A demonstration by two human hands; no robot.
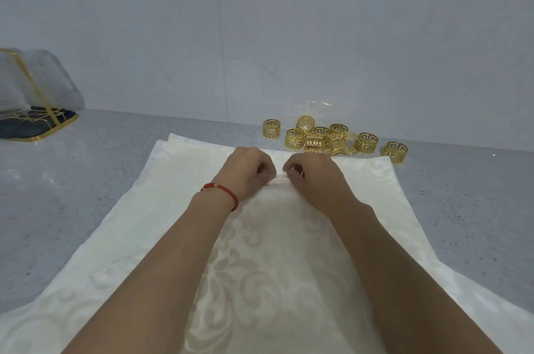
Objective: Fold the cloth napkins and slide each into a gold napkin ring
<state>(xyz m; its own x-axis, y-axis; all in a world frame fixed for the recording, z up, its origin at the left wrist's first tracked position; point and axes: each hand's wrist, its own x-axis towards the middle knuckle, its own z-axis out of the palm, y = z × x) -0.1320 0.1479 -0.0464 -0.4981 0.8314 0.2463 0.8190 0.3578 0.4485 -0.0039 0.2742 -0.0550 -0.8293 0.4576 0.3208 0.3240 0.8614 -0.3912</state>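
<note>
napkin [277,261]: I see it flat on the worktop [86,180], soft, light, limp.
hands: left hand [248,173] and right hand [313,180] pinch a small pleat mid-cloth.
rings [332,138]: just behind; rigid, likely slippery.
hold: I'd gather at the pleat.

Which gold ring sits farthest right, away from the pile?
The napkin ring at the napkin's far right corner; it stands alone, the others cluster left.
</note>
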